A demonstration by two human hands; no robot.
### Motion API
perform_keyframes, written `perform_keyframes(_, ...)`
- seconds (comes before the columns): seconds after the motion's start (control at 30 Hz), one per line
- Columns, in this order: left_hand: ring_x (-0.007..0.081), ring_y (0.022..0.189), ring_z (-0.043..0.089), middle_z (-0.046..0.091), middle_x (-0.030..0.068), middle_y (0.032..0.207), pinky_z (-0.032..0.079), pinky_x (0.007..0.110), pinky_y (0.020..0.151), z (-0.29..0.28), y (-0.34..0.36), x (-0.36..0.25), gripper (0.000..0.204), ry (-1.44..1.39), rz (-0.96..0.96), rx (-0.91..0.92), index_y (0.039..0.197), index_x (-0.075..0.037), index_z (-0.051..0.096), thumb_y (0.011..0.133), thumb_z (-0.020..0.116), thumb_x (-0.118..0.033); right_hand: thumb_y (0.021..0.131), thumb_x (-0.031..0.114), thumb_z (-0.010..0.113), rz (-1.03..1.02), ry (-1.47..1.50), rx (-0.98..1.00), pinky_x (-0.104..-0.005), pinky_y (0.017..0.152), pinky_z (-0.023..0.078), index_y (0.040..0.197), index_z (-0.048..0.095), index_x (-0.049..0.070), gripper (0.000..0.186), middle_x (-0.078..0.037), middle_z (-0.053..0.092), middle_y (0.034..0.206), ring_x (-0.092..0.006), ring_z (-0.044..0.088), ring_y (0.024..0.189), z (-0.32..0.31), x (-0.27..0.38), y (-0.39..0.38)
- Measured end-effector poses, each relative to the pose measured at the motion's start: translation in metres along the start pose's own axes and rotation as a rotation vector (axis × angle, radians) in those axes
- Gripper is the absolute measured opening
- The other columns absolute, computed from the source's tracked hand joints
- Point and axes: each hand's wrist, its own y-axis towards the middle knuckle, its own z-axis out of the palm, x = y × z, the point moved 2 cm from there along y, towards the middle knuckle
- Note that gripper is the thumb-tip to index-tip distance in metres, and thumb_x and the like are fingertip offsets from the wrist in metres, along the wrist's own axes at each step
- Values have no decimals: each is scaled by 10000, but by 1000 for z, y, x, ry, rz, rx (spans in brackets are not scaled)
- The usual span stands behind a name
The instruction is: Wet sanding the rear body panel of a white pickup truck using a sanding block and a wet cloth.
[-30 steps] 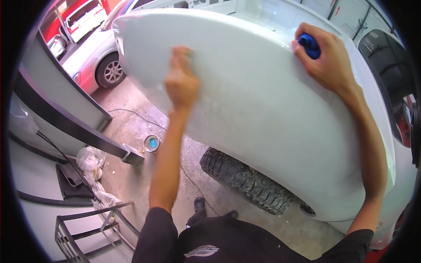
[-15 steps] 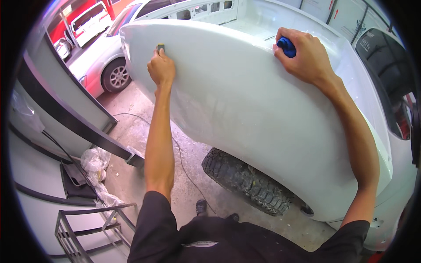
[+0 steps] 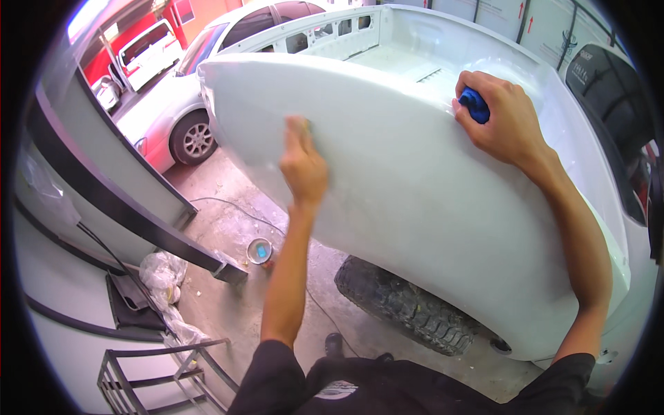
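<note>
My left hand [image 3: 301, 162], blurred, is closed against the white side panel [image 3: 401, 187] of a pickup bed, with a small dark and yellowish block [image 3: 306, 127] mostly hidden behind its fingertips. My right hand [image 3: 505, 124] grips a crumpled blue cloth [image 3: 474, 105] at the panel's top edge, fingers curled round it. Under the panel shows a knobbly black tyre [image 3: 404, 308]. The open bed [image 3: 443, 52] lies beyond the top edge.
A dark metal beam and leaning panels [image 3: 138, 200] stand at left, a metal frame [image 3: 128, 370] below them. A tin [image 3: 259, 251], cable [image 3: 242, 211] and plastic wrapping [image 3: 162, 277] are on the floor. A silver car [image 3: 162, 117] stands behind.
My left hand moved toward the panel's left end, then back right and down. My right hand stays on the top edge with the blue cloth. The whole scene sits lower in view.
</note>
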Motion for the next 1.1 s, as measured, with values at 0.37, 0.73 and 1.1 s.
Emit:
perform_keyframes(0.37,451,947,688,702,276,1082,538,519,738,-4,9,7,322,-84,319,-148,1268,55,628,1051,491,-139,857,183,674,-2,17,-14,-461,659,511,894,615,56,145,-144,670,836,-386,643,709,-2,5,-3)
perform_keyframes(0.73,415,990,712,722,247,1100,574,451,840,-6,4,17,314,-8,349,-136,1288,62,617,1027,514,-80,846,178,672,10,44,-2,-457,647,502,886,610,50,147,-135,663,828,-385,636,690,-1,8,1)
perform_keyframes(1.1,394,998,717,695,272,1157,562,456,814,-6,-4,10,340,-59,349,-101,1302,87,609,1054,503,-119,854,186,680,13,-8,-6,-459,652,513,906,620,53,154,-131,663,826,-377,649,709,1,4,1)
